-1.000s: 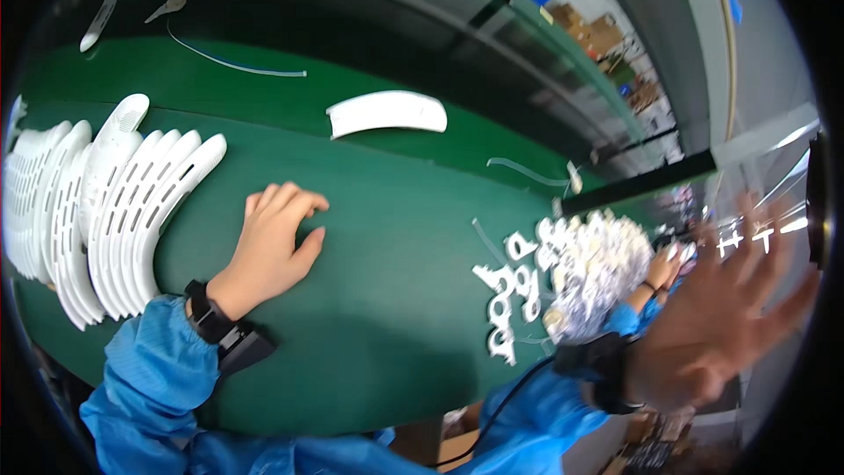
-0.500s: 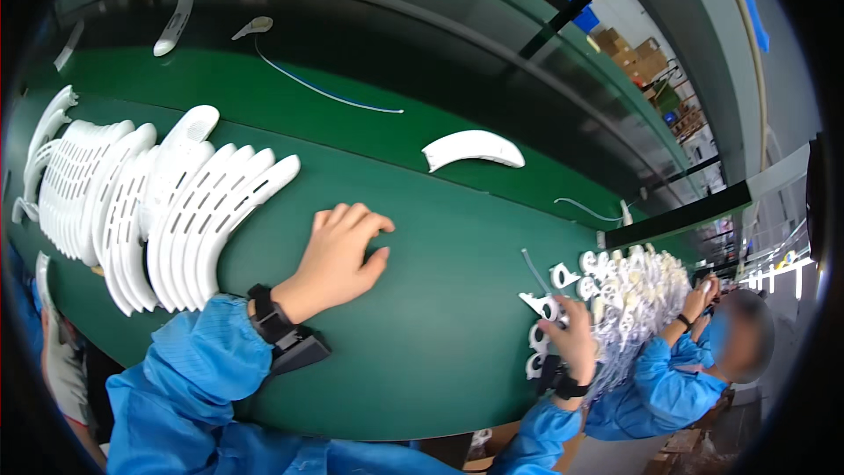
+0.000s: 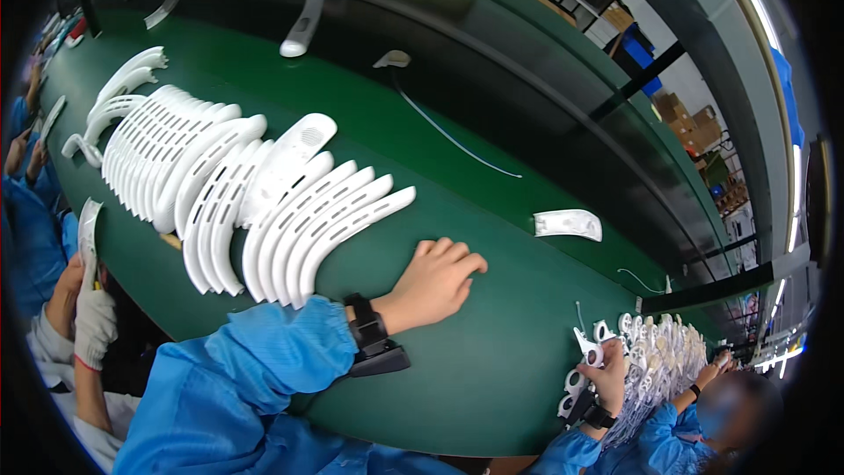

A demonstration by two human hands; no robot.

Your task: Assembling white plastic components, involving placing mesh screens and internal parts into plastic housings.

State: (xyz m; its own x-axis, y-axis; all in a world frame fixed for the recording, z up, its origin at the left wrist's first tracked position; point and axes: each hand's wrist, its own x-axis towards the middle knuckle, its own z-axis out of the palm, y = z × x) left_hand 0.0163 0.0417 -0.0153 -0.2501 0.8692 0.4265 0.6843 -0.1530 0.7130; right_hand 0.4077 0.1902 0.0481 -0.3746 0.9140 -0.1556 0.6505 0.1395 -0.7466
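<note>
My left hand (image 3: 437, 286) is loosely bent above the green tabletop, fingers apart and nothing in them. At the right, my right hand (image 3: 607, 380) has its thumb and fingers around a white plastic part with a ring-shaped end (image 3: 587, 350). More white ring-ended parts (image 3: 576, 381) lie beside that hand, partly covered by it. Just beyond them spreads a big heap of white parts with clear wrapping or thin wires (image 3: 655, 347). Left of my left hand, curved white slotted shells (image 3: 330, 229) stand packed in a row.
A single white curved shell (image 3: 568, 223) and a part with a long thin wire (image 3: 457, 145) lie on the green strip beyond the table. Co-workers sit at both sides; a gloved hand (image 3: 94, 325) at left is near a white shell (image 3: 89, 229). A dark rail (image 3: 721, 290) crosses at right.
The view has swung left, so the scene sits further right. My right fingers have closed in on a white ring-ended part. My left hand keeps its loose pose.
</note>
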